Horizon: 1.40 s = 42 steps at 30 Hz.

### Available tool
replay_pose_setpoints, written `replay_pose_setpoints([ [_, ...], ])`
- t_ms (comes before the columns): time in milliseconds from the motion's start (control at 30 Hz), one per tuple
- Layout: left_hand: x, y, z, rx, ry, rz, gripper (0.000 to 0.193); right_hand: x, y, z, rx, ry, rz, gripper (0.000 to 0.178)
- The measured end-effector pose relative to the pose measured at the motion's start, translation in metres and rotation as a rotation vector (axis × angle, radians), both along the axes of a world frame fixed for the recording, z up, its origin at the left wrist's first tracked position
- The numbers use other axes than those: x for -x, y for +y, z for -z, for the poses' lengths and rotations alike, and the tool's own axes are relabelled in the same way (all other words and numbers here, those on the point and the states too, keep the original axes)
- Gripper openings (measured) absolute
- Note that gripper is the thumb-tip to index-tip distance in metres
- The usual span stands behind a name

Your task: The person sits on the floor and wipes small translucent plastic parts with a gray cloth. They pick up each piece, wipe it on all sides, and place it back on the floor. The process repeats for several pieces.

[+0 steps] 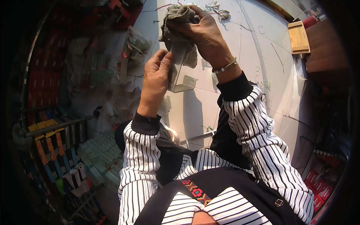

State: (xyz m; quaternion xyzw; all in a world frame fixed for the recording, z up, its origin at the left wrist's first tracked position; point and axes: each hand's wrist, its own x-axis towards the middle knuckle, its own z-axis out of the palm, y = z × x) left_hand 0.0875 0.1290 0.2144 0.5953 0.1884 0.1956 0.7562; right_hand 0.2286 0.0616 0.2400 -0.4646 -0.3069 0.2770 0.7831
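Note:
Held up in front of me is a clear plastic holder [185, 84] with a bent, hook-shaped lower end. My left hand [155, 71] is closed on its left edge, thumb and fingers pinching it. A grey-green cloth [180, 14] is gripped in my right hand [210, 39] and lies against the upper part of the holder, covering it. The right thumb and fingers press around the cloth, and part of it hangs down behind the plastic. How far the holder reaches under the cloth is hidden.
Stacked clear plastic pieces [103, 153] lie at the lower left, beside a rack of colourful packages [52, 146]. More clear pieces [138, 41] are heaped at the upper left. String scraps [221, 11] lie on the pale tiled floor [277, 86]. A small wooden stool [299, 36] stands at right.

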Motion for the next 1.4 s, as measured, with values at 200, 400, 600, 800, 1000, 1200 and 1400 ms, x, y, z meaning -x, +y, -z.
replay_pose_setpoints([
  [200,0.001,-0.015,0.002,-0.002,-0.068,-0.12,0.02,0.011,0.013,0.011,-0.079,-0.134,0.146,0.021],
  [400,0.0,-0.02,0.004,-0.198,-0.048,-0.336,0.015,0.038,0.011,0.012,0.075,0.209,0.027,0.015],
  [600,-0.005,0.001,0.005,-0.24,-0.039,-0.316,0.012,0.05,0.007,0.009,0.092,0.391,-0.093,0.013],
  [800,-0.001,-0.001,-0.004,-0.327,0.163,-0.05,0.02,0.019,0.004,0.004,0.025,0.145,0.117,0.013],
  [1000,0.012,-0.001,-0.027,-0.142,0.126,-0.022,0.023,0.019,0.003,0.005,-0.055,-0.284,0.303,0.016],
  [1200,0.006,-0.015,-0.015,-0.228,0.045,-0.189,0.022,0.023,0.007,0.01,0.074,0.136,0.162,0.013],
  [1400,-0.002,-0.007,-0.002,-0.358,-0.067,-0.4,0.013,0.058,0.01,0.015,0.1,0.311,0.024,0.016],
])
